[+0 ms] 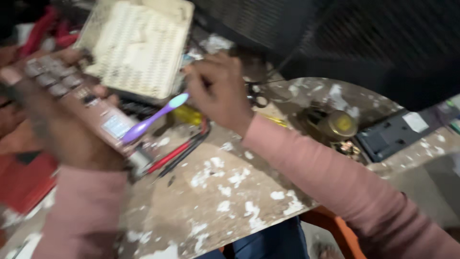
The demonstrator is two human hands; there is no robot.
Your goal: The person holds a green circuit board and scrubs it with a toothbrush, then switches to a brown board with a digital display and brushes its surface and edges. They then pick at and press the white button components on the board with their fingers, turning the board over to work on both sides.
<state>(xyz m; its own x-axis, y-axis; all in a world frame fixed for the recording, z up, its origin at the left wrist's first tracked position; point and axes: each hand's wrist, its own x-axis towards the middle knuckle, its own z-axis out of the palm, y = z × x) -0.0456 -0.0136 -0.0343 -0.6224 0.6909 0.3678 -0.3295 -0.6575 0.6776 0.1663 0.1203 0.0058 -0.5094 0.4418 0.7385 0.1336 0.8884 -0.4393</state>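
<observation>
Smooth plastic toothbrush [153,116] — rough, paint-flecked tabletop [215,192] — glossy brass-coloured tin [341,124].

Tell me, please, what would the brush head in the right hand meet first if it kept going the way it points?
Most likely the keypad device held by the left hand; the purple toothbrush in the right hand already reaches it, though blur hides contact.

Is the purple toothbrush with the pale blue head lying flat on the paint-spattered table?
No, the right hand holds the purple toothbrush up against the keypad device gripped by the left hand.

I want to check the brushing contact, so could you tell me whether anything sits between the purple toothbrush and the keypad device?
Nothing visible does: the right hand holds the toothbrush, its head on the device in the left hand.
</observation>
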